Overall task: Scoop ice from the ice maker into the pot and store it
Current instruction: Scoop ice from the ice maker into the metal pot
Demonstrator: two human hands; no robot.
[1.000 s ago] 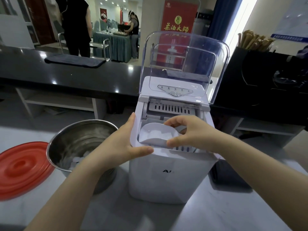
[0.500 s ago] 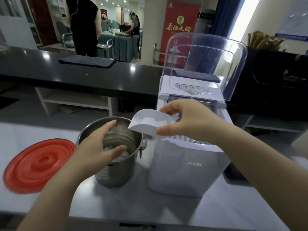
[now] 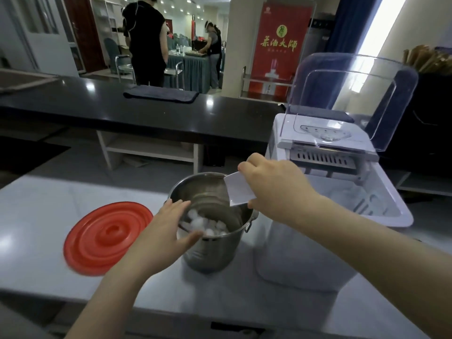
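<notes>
A steel pot (image 3: 215, 253) stands on the grey counter with ice cubes (image 3: 208, 225) in its bottom. My right hand (image 3: 276, 189) grips a white plastic scoop (image 3: 238, 189), tipped mouth-down over the pot's right rim. My left hand (image 3: 168, 231) rests on the pot's near left rim, thumb at the front edge and fingers spread over the opening. To the right stands the white ice maker (image 3: 330, 216) with its clear lid (image 3: 352, 94) raised and its basket exposed. The pot's red lid (image 3: 107, 237) lies flat on the counter to the left.
A black bar counter (image 3: 122, 111) with a folded dark cloth (image 3: 160, 94) runs across behind. A dark bin with wooden sticks (image 3: 428, 62) stands behind the ice maker. Two people stand far back in the room. The counter's near edge (image 3: 171, 311) runs below my arms.
My right hand lifted the scoop out of the ice maker, carried it left and tipped it over the pot. My left hand left the ice maker and settled on the pot's rim.
</notes>
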